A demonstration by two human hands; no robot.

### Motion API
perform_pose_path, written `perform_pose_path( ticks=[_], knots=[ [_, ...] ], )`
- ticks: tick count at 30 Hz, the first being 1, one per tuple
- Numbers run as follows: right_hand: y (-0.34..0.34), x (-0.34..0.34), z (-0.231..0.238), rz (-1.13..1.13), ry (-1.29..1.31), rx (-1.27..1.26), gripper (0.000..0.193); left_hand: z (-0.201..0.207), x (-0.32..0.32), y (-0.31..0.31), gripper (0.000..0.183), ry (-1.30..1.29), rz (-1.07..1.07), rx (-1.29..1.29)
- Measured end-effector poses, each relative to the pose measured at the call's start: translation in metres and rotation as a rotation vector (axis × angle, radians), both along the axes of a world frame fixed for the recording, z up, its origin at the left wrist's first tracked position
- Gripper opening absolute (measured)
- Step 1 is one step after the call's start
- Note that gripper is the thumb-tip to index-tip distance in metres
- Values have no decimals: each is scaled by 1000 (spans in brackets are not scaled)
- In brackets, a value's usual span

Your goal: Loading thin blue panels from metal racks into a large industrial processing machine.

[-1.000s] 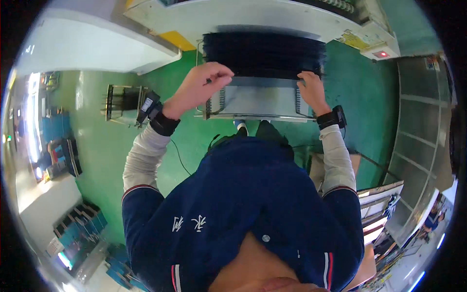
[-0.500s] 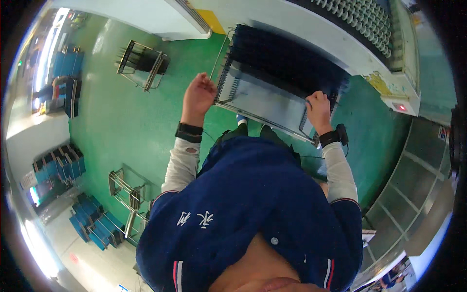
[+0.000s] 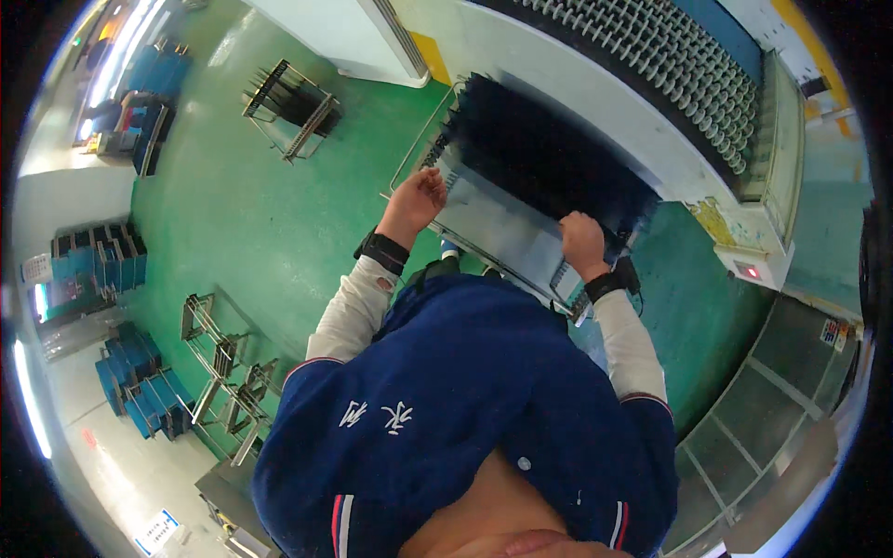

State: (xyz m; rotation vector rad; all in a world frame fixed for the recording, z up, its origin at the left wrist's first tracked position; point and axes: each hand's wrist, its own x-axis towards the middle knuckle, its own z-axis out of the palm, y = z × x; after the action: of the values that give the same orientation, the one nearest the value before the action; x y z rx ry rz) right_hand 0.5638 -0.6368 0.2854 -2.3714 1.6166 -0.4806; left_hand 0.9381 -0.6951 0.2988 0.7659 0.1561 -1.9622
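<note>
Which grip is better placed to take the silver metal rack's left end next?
Likely the left grip: it is beside that end of the rack; the right grip is nearer the other end.

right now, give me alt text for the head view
A person in navy, seen from above, has a curled left hand and curled right hand at a metal rack holding dark panels. A white machine with rollers stands beyond; another rack stands left on green floor.

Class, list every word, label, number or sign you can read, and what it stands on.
Navy shirt: white characters on the chest; wording not copied here.
Blue-edged sign, lower left, on a pale surface: too small to read.
White label, far left: too small.
Small sticker, far right: too small.
</note>
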Motion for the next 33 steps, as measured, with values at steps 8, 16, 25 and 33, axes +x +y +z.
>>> perform_pose_path(
  ticks=[8,16,25,33],
  knots=[
    [3,0,129,-9,-89,-124,7,0,-7,18,17,-70,-78,-30],
    [-14,-58,221,-297,-403,-160,22,35,-51,11,37,-410,-291,-115],
    [-84,-70,164,-598,-1386,223,13,79,-69,5,55,-350,-558,-369],
    [-139,-51,138,-557,-1761,522,23,100,-54,-26,22,-216,-314,-326]
  ],
)
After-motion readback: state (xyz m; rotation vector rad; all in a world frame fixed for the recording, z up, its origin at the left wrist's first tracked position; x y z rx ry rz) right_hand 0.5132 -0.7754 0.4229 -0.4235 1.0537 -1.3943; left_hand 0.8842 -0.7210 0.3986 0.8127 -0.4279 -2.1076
